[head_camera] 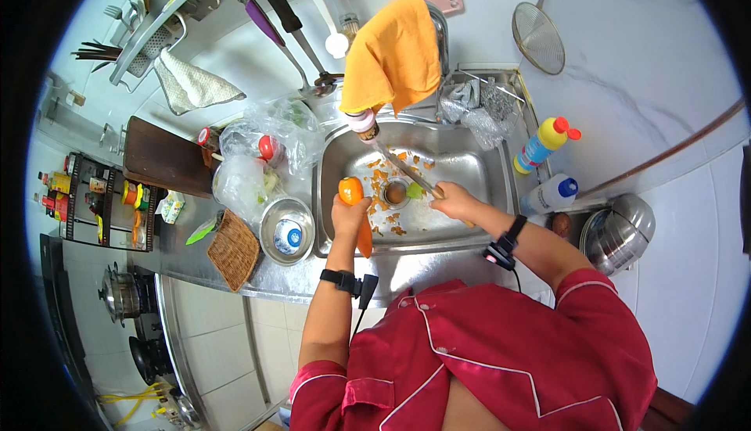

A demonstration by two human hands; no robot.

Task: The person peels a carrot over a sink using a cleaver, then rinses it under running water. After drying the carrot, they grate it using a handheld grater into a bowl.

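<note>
My left hand (347, 218) is closed around a peeled carrot (351, 190). The carrot's thick end sticks out above the fist, and its tapered end hangs below over the sink's left front. In my right hand (453, 200) is a knife (406, 168) with a wooden handle. Its blade slants up to the left, its far end under the tap spout (366, 126). Beneath both hands lies the stainless steel sink (466, 164). Orange peelings (377, 181) are scattered around its drain (395, 192), with a green scrap (415, 190) beside it.
An orange cloth (396, 52) drapes over the tap. Left of the sink stand a metal bowl (267, 234), a wicker basket (233, 249), plastic bags (243, 181) and a cutting board (167, 155). To the right are a yellow bottle (537, 143), a white bottle (545, 196) and steel bowls (622, 234).
</note>
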